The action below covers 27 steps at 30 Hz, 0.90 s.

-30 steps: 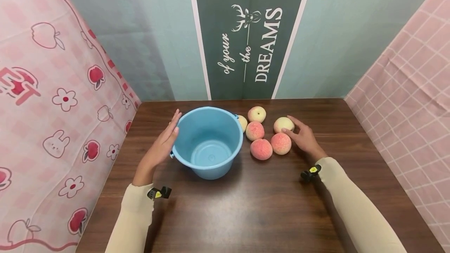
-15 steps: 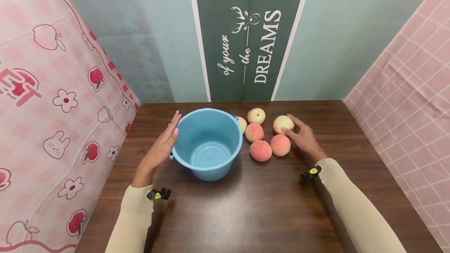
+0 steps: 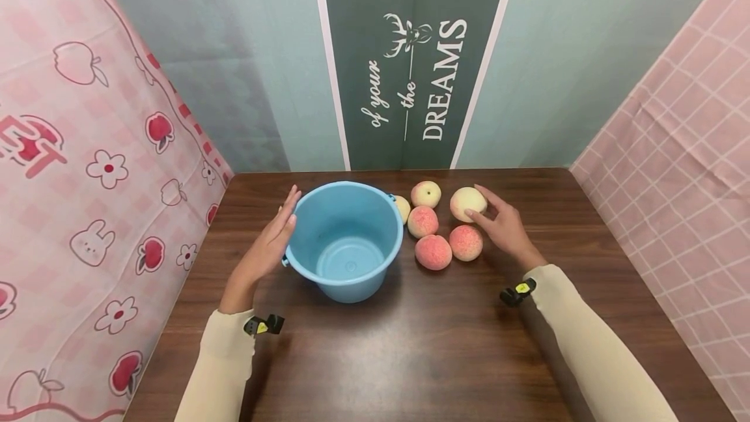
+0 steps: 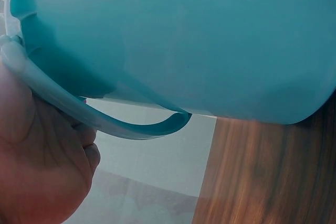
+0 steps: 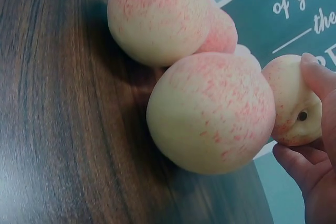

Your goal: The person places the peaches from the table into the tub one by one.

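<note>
A blue bucket (image 3: pixel 351 288) stands left of the table's middle, and nothing shows inside it. Against its left rim my left hand (image 3: pixel 268 244) rests with straight fingers; in the left wrist view the palm (image 4: pixel 44 161) lies beside the bucket's handle (image 4: pixel 126 129). My right hand (image 3: pixel 508 230) pinches a pale yellow peach (image 3: pixel 467 204) between thumb and fingers. In the right wrist view the held peach (image 5: pixel 294 103) shows a small dark hole. Nearest to it is a pink-red peach (image 3: pixel 466 243), with another pink-red peach (image 3: pixel 433 253) touching its left side.
Closer to the bucket sit a reddish peach (image 3: pixel 423 221) and a pale peach (image 3: pixel 426 194). One more peach (image 3: pixel 402 209) is partly hidden behind the bucket's right rim. Cloth hangings (image 3: pixel 404 83) rise at the table's back and sides. Brown wooden table (image 3: pixel 381 363) spreads in front.
My right hand has shifted the pale yellow peach slightly up and to the left, leaving a gap between it and the pink-red peach below. The left hand keeps its place at the bucket.
</note>
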Each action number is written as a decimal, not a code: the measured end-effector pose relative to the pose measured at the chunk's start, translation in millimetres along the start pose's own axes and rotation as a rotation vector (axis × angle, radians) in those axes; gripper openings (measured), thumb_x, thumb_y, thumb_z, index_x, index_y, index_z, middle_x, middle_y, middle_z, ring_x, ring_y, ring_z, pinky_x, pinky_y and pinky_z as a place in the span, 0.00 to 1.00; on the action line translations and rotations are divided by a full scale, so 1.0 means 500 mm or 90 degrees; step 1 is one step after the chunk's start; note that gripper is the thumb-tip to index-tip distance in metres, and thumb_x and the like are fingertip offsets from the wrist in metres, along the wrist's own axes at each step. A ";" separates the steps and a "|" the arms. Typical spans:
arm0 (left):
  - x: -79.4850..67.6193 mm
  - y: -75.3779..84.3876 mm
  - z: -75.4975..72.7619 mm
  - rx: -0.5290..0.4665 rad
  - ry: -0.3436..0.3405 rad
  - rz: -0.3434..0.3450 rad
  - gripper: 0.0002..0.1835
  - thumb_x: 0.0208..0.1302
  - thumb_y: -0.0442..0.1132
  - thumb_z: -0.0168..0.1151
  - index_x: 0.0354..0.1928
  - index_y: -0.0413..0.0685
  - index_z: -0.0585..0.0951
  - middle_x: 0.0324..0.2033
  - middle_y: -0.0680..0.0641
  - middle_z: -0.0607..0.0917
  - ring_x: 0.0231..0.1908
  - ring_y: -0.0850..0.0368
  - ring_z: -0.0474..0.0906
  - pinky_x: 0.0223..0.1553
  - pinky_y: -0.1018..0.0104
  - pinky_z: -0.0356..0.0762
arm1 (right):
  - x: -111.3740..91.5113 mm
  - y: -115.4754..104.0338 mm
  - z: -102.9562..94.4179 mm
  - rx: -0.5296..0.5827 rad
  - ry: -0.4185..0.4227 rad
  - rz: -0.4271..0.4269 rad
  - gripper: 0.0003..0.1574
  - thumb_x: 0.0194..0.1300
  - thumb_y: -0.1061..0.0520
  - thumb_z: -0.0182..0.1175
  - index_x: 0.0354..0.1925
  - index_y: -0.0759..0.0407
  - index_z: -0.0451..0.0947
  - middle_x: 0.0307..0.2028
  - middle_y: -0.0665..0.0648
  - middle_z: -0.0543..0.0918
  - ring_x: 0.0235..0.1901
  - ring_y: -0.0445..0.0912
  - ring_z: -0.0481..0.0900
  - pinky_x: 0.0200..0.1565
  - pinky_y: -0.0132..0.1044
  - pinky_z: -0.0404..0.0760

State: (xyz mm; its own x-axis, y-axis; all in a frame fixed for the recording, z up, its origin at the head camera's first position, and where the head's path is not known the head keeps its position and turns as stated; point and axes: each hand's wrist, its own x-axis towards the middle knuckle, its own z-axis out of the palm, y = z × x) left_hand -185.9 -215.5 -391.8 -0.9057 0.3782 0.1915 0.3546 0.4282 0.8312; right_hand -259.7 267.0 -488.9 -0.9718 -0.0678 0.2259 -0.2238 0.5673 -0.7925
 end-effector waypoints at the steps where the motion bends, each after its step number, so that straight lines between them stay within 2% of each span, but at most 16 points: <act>1: 0.000 0.000 0.000 0.001 0.000 0.004 0.28 0.75 0.37 0.36 0.74 0.50 0.45 0.73 0.51 0.41 0.72 0.45 0.36 0.68 0.44 0.35 | 0.000 -0.002 0.000 0.001 0.002 -0.005 0.43 0.58 0.44 0.65 0.69 0.49 0.62 0.63 0.58 0.69 0.58 0.55 0.73 0.51 0.52 0.74; 6: 0.000 0.000 0.000 0.002 0.001 0.008 0.28 0.75 0.37 0.35 0.74 0.50 0.45 0.73 0.51 0.41 0.72 0.43 0.36 0.67 0.42 0.36 | -0.001 -0.014 0.000 0.011 0.001 -0.014 0.43 0.58 0.44 0.65 0.68 0.48 0.63 0.63 0.58 0.70 0.57 0.55 0.73 0.51 0.52 0.75; 12: -0.001 0.000 0.001 -0.002 0.004 0.011 0.28 0.75 0.36 0.35 0.74 0.50 0.45 0.73 0.50 0.41 0.72 0.43 0.36 0.67 0.42 0.35 | -0.007 -0.036 -0.001 0.002 -0.004 -0.004 0.41 0.58 0.46 0.65 0.68 0.42 0.63 0.62 0.56 0.71 0.57 0.52 0.74 0.49 0.46 0.77; 18: -0.002 -0.001 0.002 0.001 0.003 0.007 0.28 0.75 0.36 0.35 0.74 0.50 0.45 0.73 0.51 0.41 0.72 0.45 0.36 0.68 0.44 0.34 | -0.026 -0.097 -0.009 0.022 -0.006 -0.020 0.40 0.60 0.55 0.65 0.68 0.51 0.63 0.62 0.63 0.70 0.57 0.59 0.73 0.48 0.51 0.76; 20: -0.001 -0.001 0.002 0.004 0.002 0.007 0.28 0.75 0.36 0.35 0.74 0.49 0.45 0.73 0.50 0.41 0.72 0.45 0.36 0.68 0.44 0.35 | -0.030 -0.109 -0.010 0.021 -0.004 -0.027 0.40 0.60 0.56 0.65 0.68 0.53 0.63 0.61 0.65 0.71 0.56 0.61 0.73 0.47 0.47 0.78; 24: -0.001 0.002 0.001 0.015 0.001 0.009 0.28 0.75 0.36 0.36 0.74 0.49 0.46 0.73 0.50 0.41 0.72 0.47 0.36 0.68 0.43 0.37 | -0.027 -0.094 -0.009 0.021 -0.006 -0.027 0.40 0.60 0.54 0.65 0.69 0.47 0.62 0.62 0.63 0.70 0.56 0.61 0.73 0.46 0.34 0.79; 27: -0.001 0.006 0.001 0.030 0.004 0.015 0.28 0.75 0.36 0.36 0.74 0.49 0.46 0.73 0.50 0.41 0.72 0.48 0.36 0.67 0.42 0.39 | -0.022 -0.076 -0.005 0.023 -0.002 -0.028 0.40 0.59 0.50 0.65 0.68 0.39 0.63 0.63 0.58 0.70 0.56 0.57 0.74 0.46 0.34 0.78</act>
State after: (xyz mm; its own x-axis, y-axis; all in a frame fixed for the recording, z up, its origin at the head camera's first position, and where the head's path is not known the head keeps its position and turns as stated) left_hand -184.3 -214.3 -389.7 -0.8986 0.3832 0.2138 0.3856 0.4571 0.8015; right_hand -240.4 248.4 -460.0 -0.9609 -0.0947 0.2601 -0.2696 0.5331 -0.8019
